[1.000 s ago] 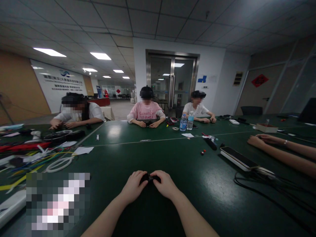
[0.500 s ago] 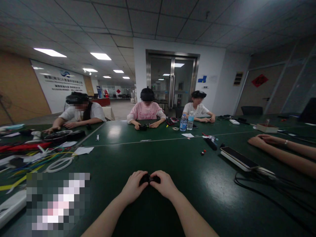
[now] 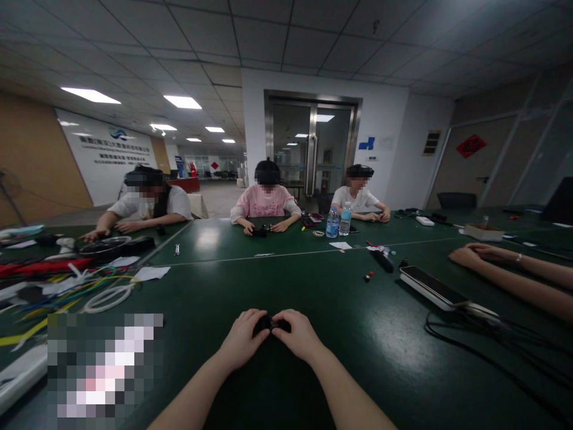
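Note:
Close together on the dark green table [image 3: 215, 298], my two hands meet around a small black object [image 3: 271, 323]. My left hand [image 3: 244, 338] has its fingers closed on the object's left side, with the thumb near its middle. The right side is pinched between the thumb and fingers of my right hand [image 3: 298, 335]. Most of the object is hidden by my fingers, so its exact shape cannot be told.
Cables [image 3: 107, 298] and a white power strip [image 3: 22, 373] lie at left. A phone [image 3: 434, 288] rests on a white device at right, beside another person's hands [image 3: 470, 255]. Two bottles [image 3: 339, 221] stand farther back. Three people sit across the table.

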